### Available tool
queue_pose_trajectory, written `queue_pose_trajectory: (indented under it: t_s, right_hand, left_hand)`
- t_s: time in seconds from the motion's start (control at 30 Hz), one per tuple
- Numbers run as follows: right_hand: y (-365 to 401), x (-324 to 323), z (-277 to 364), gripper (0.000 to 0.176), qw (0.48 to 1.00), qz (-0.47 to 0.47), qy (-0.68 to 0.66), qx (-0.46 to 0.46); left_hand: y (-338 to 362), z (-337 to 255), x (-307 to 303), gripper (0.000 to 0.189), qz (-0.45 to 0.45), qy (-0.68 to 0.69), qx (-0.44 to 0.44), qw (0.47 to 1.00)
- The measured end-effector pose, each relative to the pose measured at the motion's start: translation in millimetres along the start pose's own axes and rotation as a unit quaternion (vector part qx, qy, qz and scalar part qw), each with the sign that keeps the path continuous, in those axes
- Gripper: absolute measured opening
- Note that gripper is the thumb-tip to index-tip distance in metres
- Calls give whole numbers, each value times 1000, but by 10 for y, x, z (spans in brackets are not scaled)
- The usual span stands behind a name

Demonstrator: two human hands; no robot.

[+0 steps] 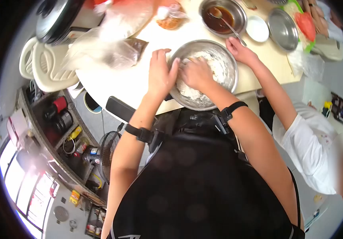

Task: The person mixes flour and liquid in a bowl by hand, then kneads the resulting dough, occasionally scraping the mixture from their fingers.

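Observation:
A steel mixing bowl [234, 75] stands near the table's front edge, holding a pale, crumbly mix of flour and dough [219, 73]. My right hand [197, 73] is inside it, fingers curled down into the dough, fingertips hidden. Against the bowl's left side rests my left hand [161, 75], fingers stretched out and the thumb at the rim. Another person's hand [238, 49], partly closed, is beside the upper right rim. Behind it, a smaller steel bowl [241, 12] contains brown liquid and a metal spoon [229, 26].
A white bowl [257, 29] and an empty steel basin [283, 30] stand at the back right. Plastic bags [107, 51] lie at the left. A dark phone-like object [119, 108] sits on the front edge. Stacked stools [54, 65] and a fan [108, 153] are left of me.

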State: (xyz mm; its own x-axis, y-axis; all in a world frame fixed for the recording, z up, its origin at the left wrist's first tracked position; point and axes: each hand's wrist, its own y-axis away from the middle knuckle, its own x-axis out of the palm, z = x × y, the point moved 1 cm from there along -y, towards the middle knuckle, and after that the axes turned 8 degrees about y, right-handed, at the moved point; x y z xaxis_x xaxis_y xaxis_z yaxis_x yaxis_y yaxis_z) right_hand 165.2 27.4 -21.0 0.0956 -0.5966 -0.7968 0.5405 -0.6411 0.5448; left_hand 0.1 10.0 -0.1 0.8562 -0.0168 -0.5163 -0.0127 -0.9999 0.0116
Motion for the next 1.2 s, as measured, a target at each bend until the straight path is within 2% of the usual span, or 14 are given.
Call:
queue_pose_trajectory:
  t_s: [0.07,0.1,0.17,0.23,0.3,0.33,0.43,0.57,0.67,0.8,0.87,0.97,1.1,1.2]
  right_hand:
    - [29,3,-53,46,998,-56,9,-2]
    - [-16,-15,-93,46,994,-105,18,5]
    - [112,174,-100,51,983,-179,-16,24]
    - [138,93,-121,60,974,-215,-39,55]
    - [452,-36,-292,67,987,-106,-46,110]
    - [495,113,-327,74,989,-114,6,97]
    - [726,10,-241,74,989,-32,4,143]
    - [836,280,-543,32,992,-79,94,25]
    - [800,272,-542,18,990,-67,117,40]
    - [681,318,-457,19,983,-126,119,63]
    - [668,214,-471,20,986,-105,107,68]
    - [638,108,-567,21,984,-152,49,76]
    - [702,33,-421,21,938,-334,-90,34]
    - [872,147,-89,22,949,-289,-125,6]
  left_hand:
    - [272,-17,108,46,-4,0,-64,998]
    - [69,107,66,45,-32,30,-48,998]
    - [214,270,50,38,41,36,-125,991]
    - [164,224,-2,25,-16,70,-96,993]
    - [233,218,109,23,-82,147,-74,983]
    - [252,208,126,21,-93,134,-89,983]
    - [297,179,222,21,-134,155,-86,975]
    - [318,146,243,23,-144,149,-88,974]
    - [350,118,234,24,-134,146,-115,973]
    - [327,128,252,25,-138,142,-112,974]
    - [401,150,231,25,-143,126,-106,976]
    - [362,169,226,24,-147,117,-94,978]
    - [394,148,232,25,-148,126,-95,976]
    - [405,132,211,24,-139,135,-104,976]
